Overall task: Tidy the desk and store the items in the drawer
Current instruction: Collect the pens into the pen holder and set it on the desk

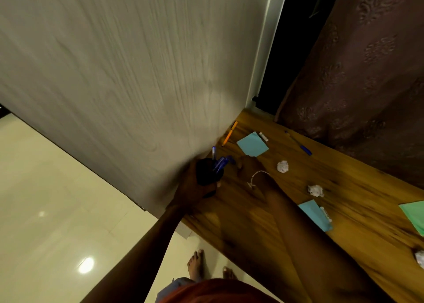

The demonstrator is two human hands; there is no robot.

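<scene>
pen cup (207,172) | on desk (358,176) left end, against panel (137,73) | paper ball (282,166) right of cup

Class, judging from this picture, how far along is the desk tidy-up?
Done: several blue pens stand in the black pen holder. In hand: the left hand grips that holder; the right hand is beside it. Left: an orange pen, a loose blue pen, sticky notes and paper balls lie on the desk. No drawer shows.
</scene>
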